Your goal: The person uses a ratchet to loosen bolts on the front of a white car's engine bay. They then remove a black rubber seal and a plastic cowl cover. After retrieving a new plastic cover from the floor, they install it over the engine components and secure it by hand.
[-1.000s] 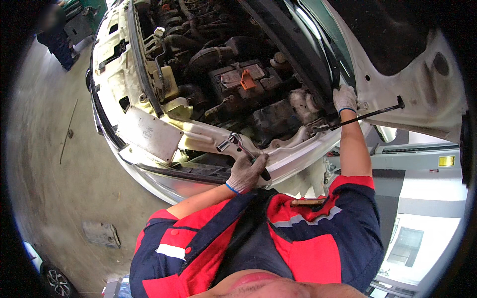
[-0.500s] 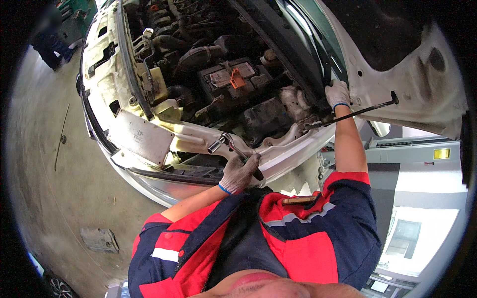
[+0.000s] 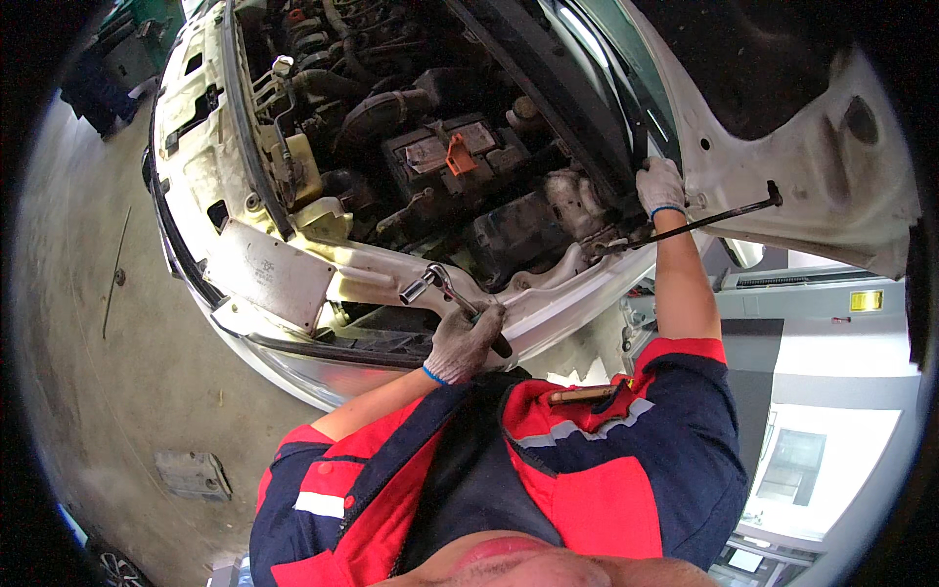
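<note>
My left hand [image 3: 464, 342], in a grey-white knit glove with a blue cuff, is closed round the handle of a socket wrench [image 3: 426, 284]. The wrench's shiny head and socket point up and left, over the white fender edge of the car [image 3: 577, 315]. At the rear corner of the engine bay, my right hand [image 3: 661, 186], gloved too, rests with curled fingers beside the windshield base and the raised hood [image 3: 782, 176]. What lies under those fingers is hidden. A dark hood strut [image 3: 706, 219] crosses just over my right wrist.
The engine bay holds a battery [image 3: 425, 155] with an orange terminal cover [image 3: 460, 157]. A flat dark panel [image 3: 193, 475] and a thin rod [image 3: 116, 279] lie on the floor at left. Far left, a person's dark-clothed legs [image 3: 96, 96] show.
The view has shifted slightly, moving the car and my arms a little left in the picture. My left hand still holds the socket wrench; my right hand stays by the windshield base.
</note>
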